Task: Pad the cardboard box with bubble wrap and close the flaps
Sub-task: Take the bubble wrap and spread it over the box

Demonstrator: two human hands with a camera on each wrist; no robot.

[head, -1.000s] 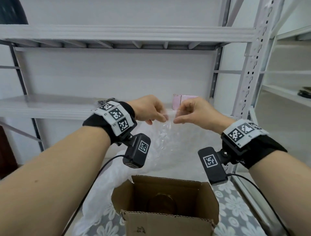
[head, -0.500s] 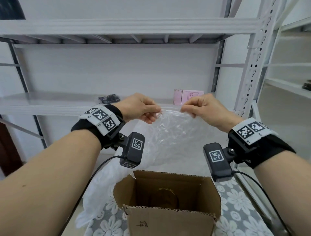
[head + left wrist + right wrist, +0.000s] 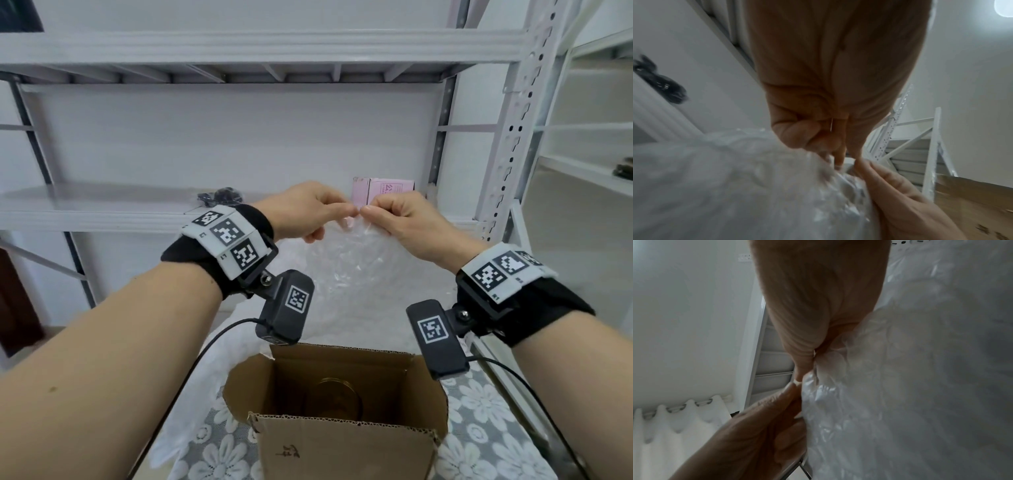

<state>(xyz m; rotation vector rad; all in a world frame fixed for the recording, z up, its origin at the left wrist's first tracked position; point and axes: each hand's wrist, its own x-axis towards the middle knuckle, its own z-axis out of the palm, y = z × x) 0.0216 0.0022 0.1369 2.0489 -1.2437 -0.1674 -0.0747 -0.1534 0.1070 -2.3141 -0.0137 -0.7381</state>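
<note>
A clear sheet of bubble wrap [image 3: 356, 274] hangs from both hands above an open brown cardboard box [image 3: 339, 442]. My left hand [image 3: 308, 212] pinches the sheet's top edge, and my right hand [image 3: 400, 219] pinches it right beside, fingertips almost touching. The wrist views show the same grip: left hand [image 3: 828, 138] on the bubble wrap [image 3: 735, 186], right hand [image 3: 807, 363] on the bubble wrap [image 3: 910, 386]. The box's flaps stand up; a round brownish object [image 3: 334, 397] lies at its bottom.
The box stands on a grey cloth with white flowers [image 3: 486, 421]. More bubble wrap [image 3: 226, 349] trails down left of the box. Behind is a grey metal shelf rack [image 3: 102, 205] holding a pink box [image 3: 383, 188] and a small black object [image 3: 219, 197].
Half a second ago my hands held the top edge slightly apart; now they have come together until the fingertips nearly meet, gathering the sheet's top edge.
</note>
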